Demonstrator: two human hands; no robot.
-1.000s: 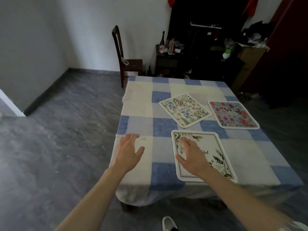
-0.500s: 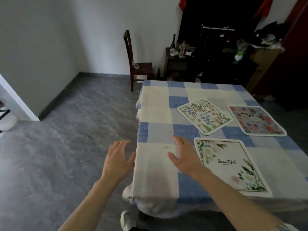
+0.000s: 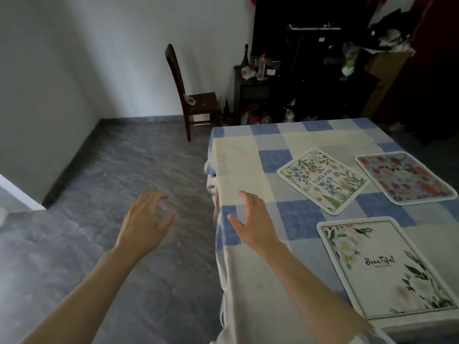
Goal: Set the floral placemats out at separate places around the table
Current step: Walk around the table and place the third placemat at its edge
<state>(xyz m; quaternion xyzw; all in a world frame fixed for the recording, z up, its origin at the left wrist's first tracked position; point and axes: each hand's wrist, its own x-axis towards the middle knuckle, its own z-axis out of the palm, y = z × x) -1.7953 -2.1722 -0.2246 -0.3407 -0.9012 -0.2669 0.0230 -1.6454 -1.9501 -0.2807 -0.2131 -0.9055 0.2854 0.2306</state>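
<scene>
Three placemats (image 3: 386, 265) right of empty hands (image 3: 250, 225); none touched.

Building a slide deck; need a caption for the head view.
Three floral placemats lie on the checked tablecloth; both hands empty.

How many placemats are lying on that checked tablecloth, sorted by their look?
White placemats with pale flowers, green leaves and a black line border: 1
Cream placemats with blue and orange wildflowers: 1
Placemats covered all over in pink and red flowers: 1
Total: 3, none of them touching, all on the blue and cream checked tablecloth.
</scene>
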